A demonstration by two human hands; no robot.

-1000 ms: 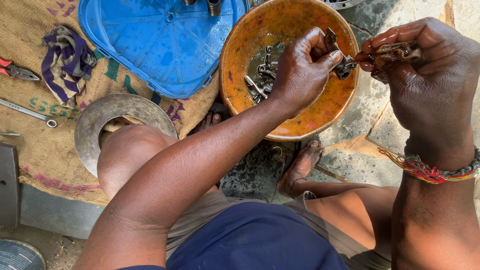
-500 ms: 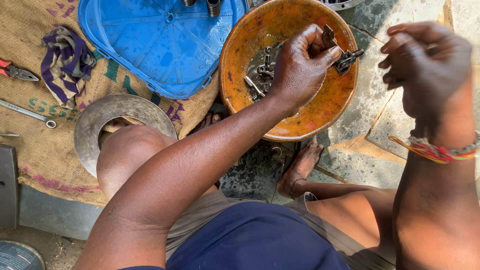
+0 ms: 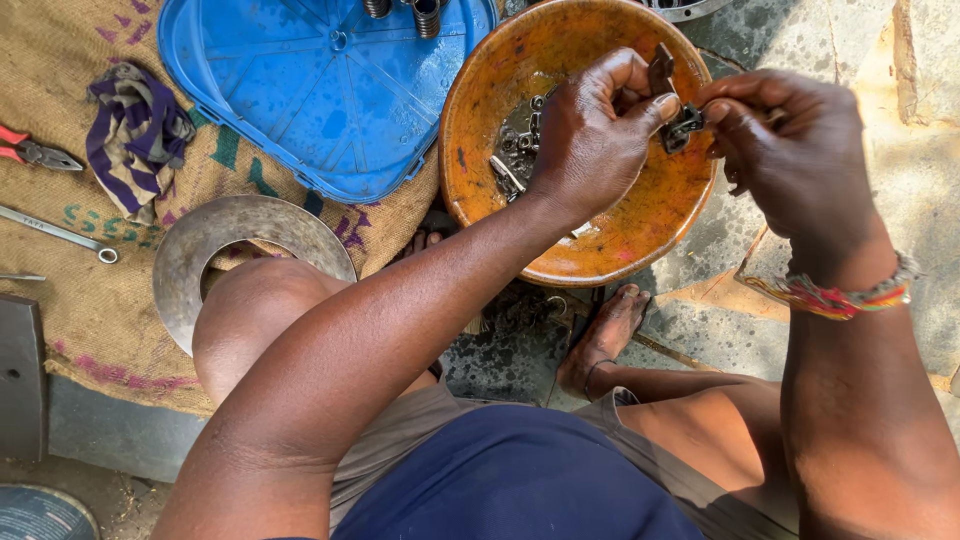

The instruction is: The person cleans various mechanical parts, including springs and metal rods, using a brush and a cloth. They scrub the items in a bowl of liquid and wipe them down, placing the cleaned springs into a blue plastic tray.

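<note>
Both hands meet over the far right side of an orange bowl (image 3: 600, 230), and the small dark metal part (image 3: 678, 122) sits between them, held up in the air just above the bowl's rim rather than resting in it. The left hand (image 3: 590, 135) is curled closed, its thumb and forefinger pinching the part from the left, which seems to keep it steady and turned toward the person's eyes. The right hand (image 3: 800, 160) comes in from the right with its fingers bent and its fingertips touching the same part; they look closed on it, though exactly how much of it they grip is hidden by the knuckles. Holding the piece over the bowl looks sensible, since anything dropped would fall among the loose small metal pieces (image 3: 515, 155) gathered at the bowl's bottom. To the left of the bowl lies a blue plastic lid (image 3: 310, 90), upturned like a tray, and nearer sits a metal ring-shaped disc (image 3: 200, 240) on burlap sacking (image 3: 60, 130). A striped rag (image 3: 135, 135), red-handled pliers (image 3: 30, 150) and a wrench (image 3: 60, 232) lie at the far left, well apart but within reach.
</note>
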